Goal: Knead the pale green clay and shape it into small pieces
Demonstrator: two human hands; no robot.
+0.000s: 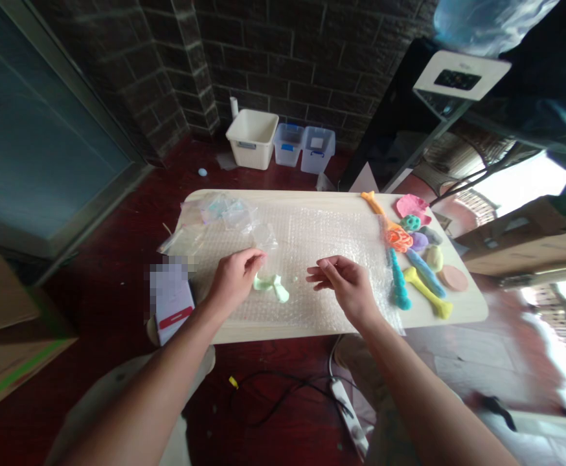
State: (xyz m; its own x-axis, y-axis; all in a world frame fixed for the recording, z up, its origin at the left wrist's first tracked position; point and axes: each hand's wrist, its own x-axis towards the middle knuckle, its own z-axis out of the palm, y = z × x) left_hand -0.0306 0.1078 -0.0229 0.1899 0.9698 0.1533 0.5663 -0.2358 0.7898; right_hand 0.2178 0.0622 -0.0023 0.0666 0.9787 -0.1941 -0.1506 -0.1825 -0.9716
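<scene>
My left hand [237,277] is closed in a pinch at its fingertips, on a thin clear plastic bag [266,238] over the middle-left of the table. Just below those fingers lies a pale green, soft clay-like piece [280,289], bent and thicker at one end. A tiny pale crumb [295,279] rests to its right. Across from it, my right hand [342,281] hovers above the bubble wrap with its fingers stretched out to the left and apart. I see nothing held in it.
Bubble wrap [307,243] covers much of the table [470,307]. Coloured clay-like pieces, among them a yellow bone shape [429,293] and an orange lump [398,238], crowd the right end. More clear bags [229,210] lie back left. Bins [252,139] and a power strip [348,414] are on the floor.
</scene>
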